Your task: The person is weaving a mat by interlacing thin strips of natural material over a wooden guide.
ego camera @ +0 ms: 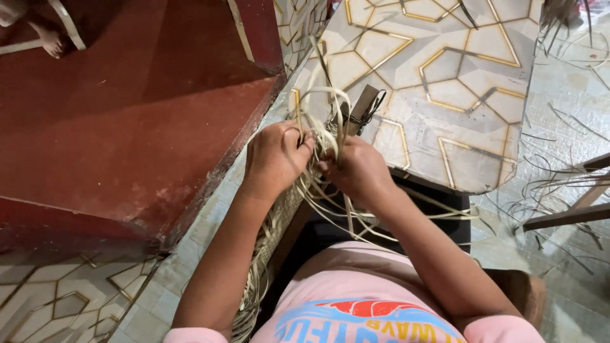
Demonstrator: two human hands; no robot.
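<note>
My left hand (pixel 274 157) and my right hand (pixel 357 170) are close together at the middle of the view, both closed on thin pale cane strips (pixel 324 121). The strips loop up above my fingers and trail down toward my lap. A woven cane panel (pixel 274 232) hangs below my left wrist. A dark wooden piece with a black clip (pixel 365 105) stands just behind the strips. My fingertips are partly hidden by the bundle.
A red step (pixel 127 140) rises on the left. A table top with a gold geometric pattern (pixel 445 82) lies ahead. Loose cane scraps (pixel 559 184) litter the floor at right, beside a wooden frame leg (pixel 572 216). Another person's bare foot (pixel 49 39) shows at top left.
</note>
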